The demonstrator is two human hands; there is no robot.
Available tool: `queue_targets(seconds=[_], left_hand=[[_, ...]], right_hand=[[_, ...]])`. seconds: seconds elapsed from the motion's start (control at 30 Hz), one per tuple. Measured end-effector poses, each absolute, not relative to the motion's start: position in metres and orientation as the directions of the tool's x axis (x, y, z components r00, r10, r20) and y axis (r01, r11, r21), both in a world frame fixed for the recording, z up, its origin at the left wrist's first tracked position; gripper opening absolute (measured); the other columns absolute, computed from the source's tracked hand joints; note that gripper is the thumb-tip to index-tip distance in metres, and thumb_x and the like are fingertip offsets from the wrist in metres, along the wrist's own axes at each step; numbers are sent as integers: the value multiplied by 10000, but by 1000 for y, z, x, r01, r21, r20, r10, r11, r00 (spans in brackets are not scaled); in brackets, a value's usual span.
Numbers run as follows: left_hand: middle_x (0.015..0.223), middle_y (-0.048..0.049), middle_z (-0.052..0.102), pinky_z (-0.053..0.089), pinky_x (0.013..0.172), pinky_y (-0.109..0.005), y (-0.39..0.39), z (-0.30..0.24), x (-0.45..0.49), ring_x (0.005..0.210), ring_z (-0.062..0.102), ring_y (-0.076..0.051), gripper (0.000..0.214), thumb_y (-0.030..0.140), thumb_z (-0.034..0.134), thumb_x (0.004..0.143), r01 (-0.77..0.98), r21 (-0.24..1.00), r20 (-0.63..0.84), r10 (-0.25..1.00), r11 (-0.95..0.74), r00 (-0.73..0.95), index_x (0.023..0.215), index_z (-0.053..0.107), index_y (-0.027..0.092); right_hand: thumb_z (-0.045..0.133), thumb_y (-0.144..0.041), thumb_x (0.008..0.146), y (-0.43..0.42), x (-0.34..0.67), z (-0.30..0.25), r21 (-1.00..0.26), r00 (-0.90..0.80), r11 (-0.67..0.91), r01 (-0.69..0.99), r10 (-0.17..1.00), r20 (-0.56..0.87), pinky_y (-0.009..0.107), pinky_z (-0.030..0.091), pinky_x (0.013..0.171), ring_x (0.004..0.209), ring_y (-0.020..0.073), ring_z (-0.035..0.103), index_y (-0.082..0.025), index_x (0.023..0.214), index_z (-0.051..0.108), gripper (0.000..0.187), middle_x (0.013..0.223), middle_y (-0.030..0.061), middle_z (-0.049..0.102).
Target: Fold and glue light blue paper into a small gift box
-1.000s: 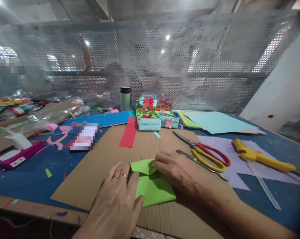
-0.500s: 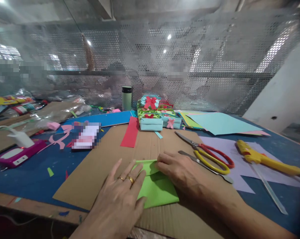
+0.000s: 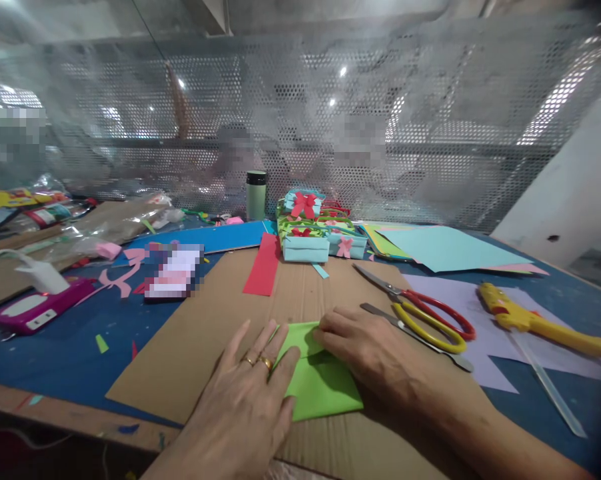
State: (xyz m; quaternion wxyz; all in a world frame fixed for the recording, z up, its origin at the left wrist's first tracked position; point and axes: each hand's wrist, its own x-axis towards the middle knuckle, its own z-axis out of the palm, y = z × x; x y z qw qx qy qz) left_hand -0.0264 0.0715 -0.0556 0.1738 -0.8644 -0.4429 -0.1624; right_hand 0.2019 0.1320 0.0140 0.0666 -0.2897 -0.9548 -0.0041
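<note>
A folded sheet of light green paper [image 3: 325,392] lies on the brown cardboard, with a flap turned over along its far edge. My left hand [image 3: 245,393], with gold rings on two fingers, rests flat on the paper's left side, fingers spread. On the paper's far right part sits my right hand [image 3: 368,347]. Its fingers are bent and close together at the flap, gripping the paper there; the thumb is hidden. Just right of this hand lie scissors [image 3: 430,320] with one red and one yellow handle, beside a flat metal blade tool [image 3: 375,311].
The cardboard sheet [image 3: 170,373] covers the blue table. A red paper strip [image 3: 262,267], small decorated paper baskets [image 3: 305,250] and a green bottle [image 3: 256,197] stand or lie beyond. A yellow glue gun [image 3: 540,323] is at right, a phone [image 3: 174,273] and purple power strip [image 3: 38,307] at left.
The far flap of the green paper looks flatter under my hands. Both hands stay on the paper, and the whole view has shifted slightly.
</note>
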Motion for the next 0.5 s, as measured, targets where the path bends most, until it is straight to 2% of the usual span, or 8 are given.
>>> queue_targets(seconds=[0.5], left_hand=[[1458, -130, 543, 255, 1171, -533, 73, -56, -24, 1387, 457, -280, 417, 384, 433, 1000, 820, -130, 443, 708, -557, 551, 1358, 534, 196]], right_hand=[[611, -131, 829, 125, 196, 22, -4, -825, 828, 561, 559, 89, 314, 388, 647, 758, 180, 586, -181, 828, 618, 51, 858, 51, 665]])
